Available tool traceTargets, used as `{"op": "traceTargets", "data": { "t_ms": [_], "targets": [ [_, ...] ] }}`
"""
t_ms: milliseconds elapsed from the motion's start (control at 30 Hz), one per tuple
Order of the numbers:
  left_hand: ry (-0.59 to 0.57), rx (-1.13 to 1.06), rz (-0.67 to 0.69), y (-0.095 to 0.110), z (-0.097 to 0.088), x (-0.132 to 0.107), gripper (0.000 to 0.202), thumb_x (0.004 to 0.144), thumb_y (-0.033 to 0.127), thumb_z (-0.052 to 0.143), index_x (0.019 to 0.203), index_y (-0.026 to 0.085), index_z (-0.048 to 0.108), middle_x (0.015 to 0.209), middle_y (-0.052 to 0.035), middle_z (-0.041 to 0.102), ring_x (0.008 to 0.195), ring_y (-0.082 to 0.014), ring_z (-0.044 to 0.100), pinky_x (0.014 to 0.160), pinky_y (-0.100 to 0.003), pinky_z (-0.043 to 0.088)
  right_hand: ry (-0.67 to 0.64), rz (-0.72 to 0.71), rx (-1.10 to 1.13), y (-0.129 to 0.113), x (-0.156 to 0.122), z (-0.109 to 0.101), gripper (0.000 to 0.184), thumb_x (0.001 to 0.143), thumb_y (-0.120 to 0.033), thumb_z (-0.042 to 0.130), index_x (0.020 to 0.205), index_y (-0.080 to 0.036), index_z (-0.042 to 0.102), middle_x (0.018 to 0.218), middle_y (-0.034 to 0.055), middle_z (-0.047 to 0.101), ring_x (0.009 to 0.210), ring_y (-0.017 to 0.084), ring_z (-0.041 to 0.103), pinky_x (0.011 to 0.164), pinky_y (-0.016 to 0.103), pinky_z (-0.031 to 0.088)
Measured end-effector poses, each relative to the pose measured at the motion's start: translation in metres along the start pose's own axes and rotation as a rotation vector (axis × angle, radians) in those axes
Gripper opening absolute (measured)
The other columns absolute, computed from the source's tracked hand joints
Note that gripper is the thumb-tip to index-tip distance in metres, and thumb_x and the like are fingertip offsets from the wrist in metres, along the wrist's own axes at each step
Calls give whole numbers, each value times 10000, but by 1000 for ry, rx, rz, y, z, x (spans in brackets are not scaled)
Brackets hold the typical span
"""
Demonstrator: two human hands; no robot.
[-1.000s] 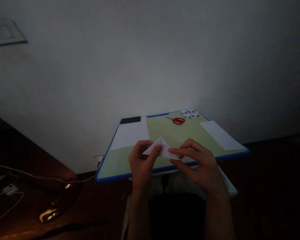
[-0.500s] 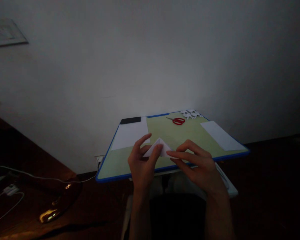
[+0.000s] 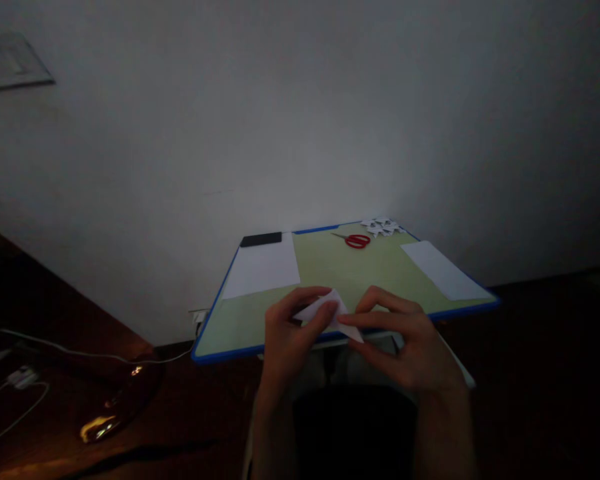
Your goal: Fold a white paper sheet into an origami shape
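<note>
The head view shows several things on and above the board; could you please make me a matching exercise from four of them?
1. Scissors
2. Dark flat object
3. Folded paper
4. Board

A. Held by the left hand and right hand
B. Pale green
C. Red-handled
D. At the board's far left corner

Right pairs: 1-C, 2-D, 3-A, 4-B.

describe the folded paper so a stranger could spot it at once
Find the green tabletop with the blue rim. Near its front edge, the left hand and right hand hold a small, pointed white folded paper. The flat sheets and clustered white pieces lie on the tabletop; this alone is held.
</note>
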State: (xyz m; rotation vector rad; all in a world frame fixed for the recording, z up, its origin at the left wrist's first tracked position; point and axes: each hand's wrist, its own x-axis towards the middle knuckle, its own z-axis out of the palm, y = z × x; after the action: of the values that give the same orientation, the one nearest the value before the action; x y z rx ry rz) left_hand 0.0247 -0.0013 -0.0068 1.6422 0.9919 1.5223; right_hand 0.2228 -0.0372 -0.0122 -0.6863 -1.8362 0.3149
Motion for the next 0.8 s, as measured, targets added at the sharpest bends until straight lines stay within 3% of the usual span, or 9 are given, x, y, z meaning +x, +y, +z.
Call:
{"op": "traceTargets", "data": {
  "t_ms": [167, 433, 633, 800],
  "targets": [
    [-8, 3, -20, 0, -2, 0, 129, 807, 265, 879, 935, 247, 880, 881, -24, 863, 786, -176, 788, 693, -224, 589, -36, 14, 21, 0, 0, -1, 392, 887, -61, 697, 1198, -262, 828, 977, 38, 690, 858, 170, 692, 722, 306, 551],
    [-99, -9, -21, -2, -9, 1, 130, 804, 281, 897, 928, 245, 888, 877, -42, 866, 810, -215, 808, 719, -267, 611, -54, 35, 53, 0, 3, 0, 310, 919, -114, 729, 1143, -291, 849, 965, 28, 660, 878, 176, 692, 781, 327, 565],
    [-44, -7, -3, -2, -8, 0, 126, 808, 275, 904, 928, 239, 889, 899, -60, 869, 809, -222, 816, 729, -279, 636, -15, 68, 62, 12, 7, 6, 71, 968, -243, 799, 1004, -273, 852, 896, 7, 636, 807, 148, 654, 725, 277, 549],
    [-21, -35, -22, -3, -2, 1, 330, 830, 293, 901, 1150, 222, 861, 829, -47, 856, 738, -205, 810, 705, -272, 648, 80, 150, 44, 15, 16, 15, 117, 1004, -268, 758, 898, -230, 789, 884, 2, 645, 831, 155, 654, 769, 283, 545]
  ]
}}
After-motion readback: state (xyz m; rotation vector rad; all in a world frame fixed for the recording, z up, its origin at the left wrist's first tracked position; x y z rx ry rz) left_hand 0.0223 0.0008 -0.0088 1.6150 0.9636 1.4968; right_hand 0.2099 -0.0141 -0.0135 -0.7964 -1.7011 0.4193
